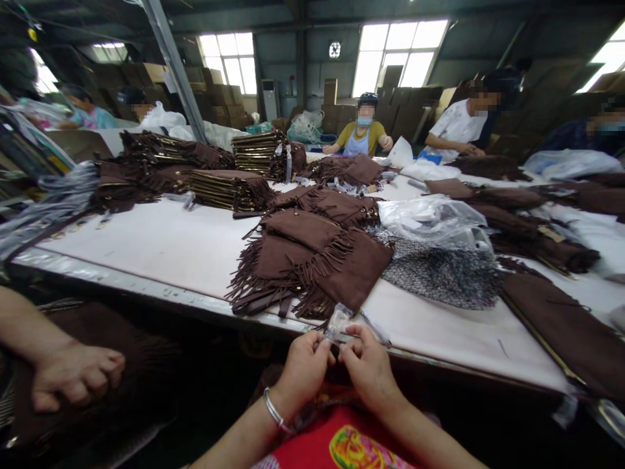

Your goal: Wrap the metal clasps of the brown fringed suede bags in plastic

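My left hand (306, 365) and my right hand (370, 370) meet at the table's near edge, fingers pinched close together. A small crumpled piece of clear plastic wrapping (338, 319) stands up from between them. The left thumb and fingers grip it; what the right fingertips pinch is hidden. Just beyond lie brown fringed bags (303, 241), overlapping, their fringes spread over the white tabletop (161, 247). The corner of one bag reaches almost to the plastic. A thin, pale strip-like thing (375, 327) lies right of the plastic, too blurred to name.
Stacked brown bags with gold zippers (219, 189) stand at the back left. Right of the fringed bags are a speckled grey fabric (439, 270) and clear plastic bags (434, 218). A co-worker's hand (78, 378) rests on brown fabric at the left. Other people work across the table.
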